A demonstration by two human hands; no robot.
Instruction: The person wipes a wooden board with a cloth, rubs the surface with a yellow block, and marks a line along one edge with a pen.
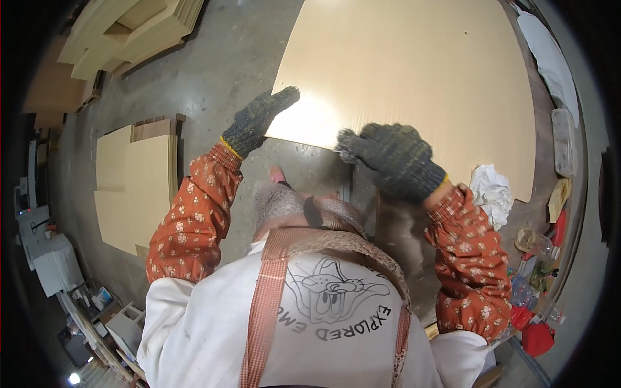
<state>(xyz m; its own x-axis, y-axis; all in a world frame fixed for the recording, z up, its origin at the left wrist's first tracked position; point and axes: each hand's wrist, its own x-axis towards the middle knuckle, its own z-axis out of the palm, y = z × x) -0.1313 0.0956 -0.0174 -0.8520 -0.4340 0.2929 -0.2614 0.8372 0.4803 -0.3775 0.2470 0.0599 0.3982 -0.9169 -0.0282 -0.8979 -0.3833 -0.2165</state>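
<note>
A large pale wood-grain panel [414, 71] lies flat in front of me, its near left corner reflecting bright light. My left hand [257, 119], in a dark grey knitted glove, grips the panel's left edge close to that corner, with fingers over the top face. My right hand [391, 158], gloved alike, is closed at the panel's near edge. Its fingers are pressed together at the edge; whatever they hold is too small and blurred to make out. Orange floral sleeve covers reach both wrists.
A crumpled white cloth [493, 194] rests at the panel's right side. Beyond it are plastic bottles [543, 246], a clear box [564, 142] and a red item [537, 339]. Stacked panels [136, 187] stand on the left floor, with another stack [139, 29] farther back.
</note>
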